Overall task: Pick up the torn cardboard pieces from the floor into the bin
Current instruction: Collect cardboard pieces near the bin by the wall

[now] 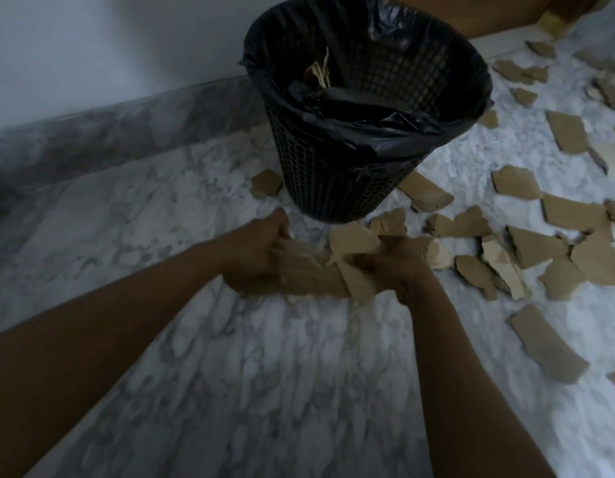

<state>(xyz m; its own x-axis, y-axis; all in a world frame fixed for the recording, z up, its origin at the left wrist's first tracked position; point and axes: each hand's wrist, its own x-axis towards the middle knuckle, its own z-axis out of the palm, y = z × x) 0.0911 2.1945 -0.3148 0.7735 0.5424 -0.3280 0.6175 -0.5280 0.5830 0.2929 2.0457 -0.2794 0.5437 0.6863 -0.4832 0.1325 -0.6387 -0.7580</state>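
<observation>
Gripped between left hand [261, 257] and right hand [395, 267], with the fingers of both curled round it: a bunch of torn cardboard pieces [347, 250]. Held low over the marble floor [264, 374], just in front of the base of the bin [333, 181] and well below its rim. Lined with a black bag [385, 129], folded out over the mesh wall. Inside, partly hidden by crumpled liner: a pale scrap [320, 74], too dim to identify. Scattered on the floor to the right of bin and right hand: many loose pieces [526, 246], several overlapping, some cut off at the frame edge. Just left of the bin base: a single piece [266, 182]. Blurred at the left hand, so exact finger placement hard to make out. Behind the bin: grey skirting [109, 132].
</observation>
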